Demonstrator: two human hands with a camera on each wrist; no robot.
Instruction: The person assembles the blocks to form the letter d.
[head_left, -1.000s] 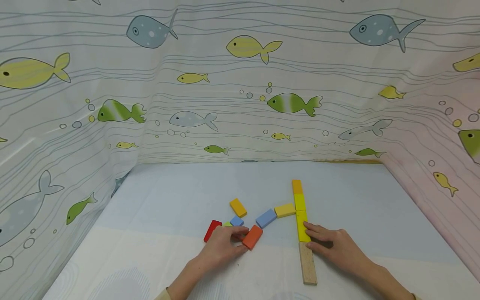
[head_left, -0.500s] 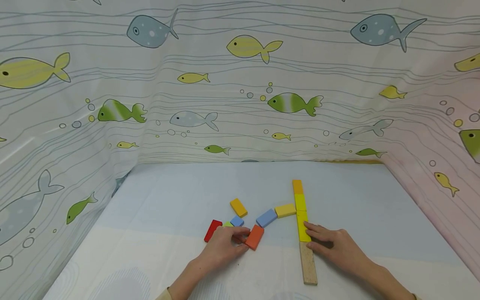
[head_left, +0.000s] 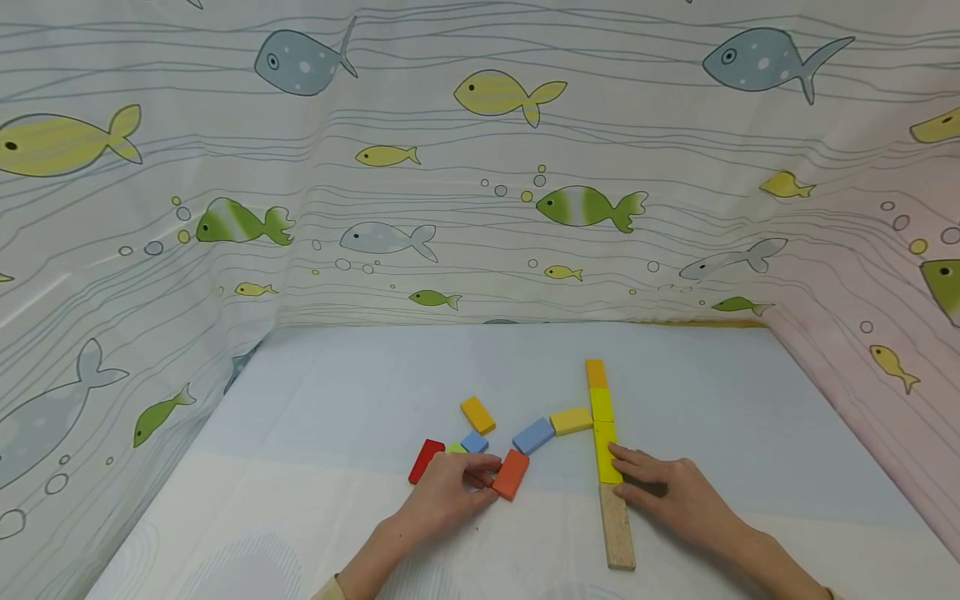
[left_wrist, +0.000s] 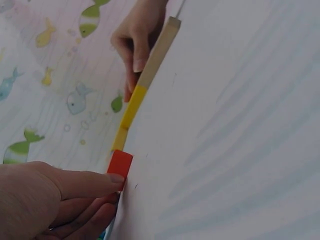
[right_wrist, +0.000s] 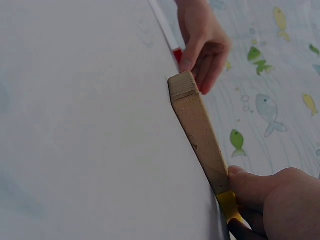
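Left hand (head_left: 453,487) and right hand (head_left: 678,496) both bare, fingers (head_left: 636,460) slim. Left forearm (head_left: 375,554) and right forearm (head_left: 776,562) bare down to the sleeves. Left sleeve (head_left: 330,589) pale beige-yellow, thin darker line along the cuff edge. Right sleeve (head_left: 832,595) just a sliver, similar pale tone; fabric detail too small to tell. Left thumb (left_wrist: 87,183) has a rounded tip in left wrist view.

Free space right of orange-red block (head_left: 511,475) ends at wooden block (head_left: 617,527).
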